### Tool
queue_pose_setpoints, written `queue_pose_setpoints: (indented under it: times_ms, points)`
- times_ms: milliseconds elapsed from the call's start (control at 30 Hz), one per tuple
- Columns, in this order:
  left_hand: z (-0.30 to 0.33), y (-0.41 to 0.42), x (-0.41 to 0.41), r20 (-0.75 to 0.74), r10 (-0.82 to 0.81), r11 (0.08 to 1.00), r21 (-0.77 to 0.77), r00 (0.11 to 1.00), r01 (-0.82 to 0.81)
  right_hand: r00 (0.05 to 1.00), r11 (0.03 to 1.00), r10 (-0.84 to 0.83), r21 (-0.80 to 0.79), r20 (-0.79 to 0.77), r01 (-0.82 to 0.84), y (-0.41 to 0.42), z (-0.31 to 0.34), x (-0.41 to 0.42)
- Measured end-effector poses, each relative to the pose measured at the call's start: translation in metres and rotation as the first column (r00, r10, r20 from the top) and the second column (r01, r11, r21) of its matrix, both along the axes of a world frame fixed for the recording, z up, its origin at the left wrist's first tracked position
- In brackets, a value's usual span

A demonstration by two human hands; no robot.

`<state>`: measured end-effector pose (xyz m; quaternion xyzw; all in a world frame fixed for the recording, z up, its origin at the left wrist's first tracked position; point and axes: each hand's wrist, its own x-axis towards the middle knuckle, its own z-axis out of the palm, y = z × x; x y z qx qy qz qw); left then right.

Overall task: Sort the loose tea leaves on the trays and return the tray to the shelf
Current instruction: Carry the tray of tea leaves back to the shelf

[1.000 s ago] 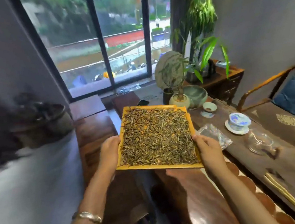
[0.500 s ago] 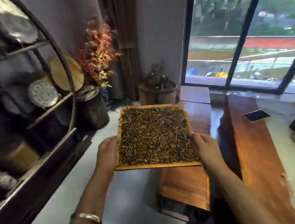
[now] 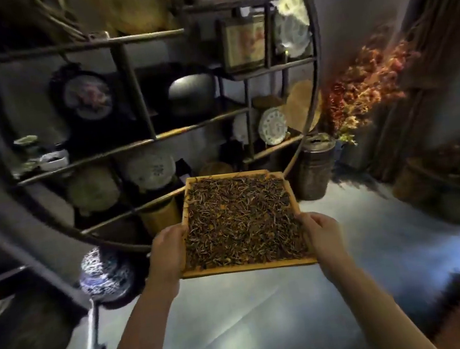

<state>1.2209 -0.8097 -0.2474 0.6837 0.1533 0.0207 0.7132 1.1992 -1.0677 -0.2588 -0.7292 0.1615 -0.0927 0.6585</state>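
A square yellow wooden tray is held level in front of me, covered edge to edge with dark loose tea leaves. My left hand grips the tray's left rim. My right hand grips its right rim. Just beyond the tray's far edge stands a round dark shelf with several slanted boards, holding wrapped tea cakes, plates and boxes.
A blue-and-white porcelain jar sits at the shelf's foot, left of my left hand. A metal canister stands to the right of the shelf, with dried red-orange flowers behind it. Grey glossy floor lies below the tray.
My view has swung left from the window and tea table to face the round shelf. The tray stays gripped in both hands and is now close to the shelf's lower boards.
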Motion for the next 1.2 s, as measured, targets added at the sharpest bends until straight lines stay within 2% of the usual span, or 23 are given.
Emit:
queue_pose_setpoints:
  times_ms: [267,467,633,833,1067,1200]
  points:
    - [0.004,0.18,0.023,-0.014,0.333,0.942,0.053,0.943,-0.332,0.963,0.962,0.27,0.053,-0.009,-0.27,0.187,0.0,0.095]
    - [-0.009,0.258,0.059,-0.043,0.445,0.895,-0.009,0.894,-0.446,0.915,0.916,0.4,0.053,-0.047,-0.397,0.272,-0.005,0.166]
    - [-0.02,0.292,0.131,-0.057,0.504,0.863,0.008,0.862,-0.505,0.895,0.896,0.444,0.04,-0.047,-0.442,0.309,-0.019,0.25]
    - [-0.022,0.32,0.249,-0.001,0.489,0.871,0.049,0.872,-0.489,0.893,0.893,0.45,0.022,-0.029,-0.449,0.336,-0.014,0.369]
    - [-0.018,0.35,0.37,0.074,0.346,0.901,0.254,0.935,-0.353,0.911,0.908,0.411,-0.114,0.043,-0.404,0.353,-0.006,0.491]
    - [-0.023,0.368,0.426,0.055,0.275,0.896,0.346,0.96,-0.277,0.905,0.895,0.423,-0.181,0.053,-0.408,0.362,-0.013,0.54]
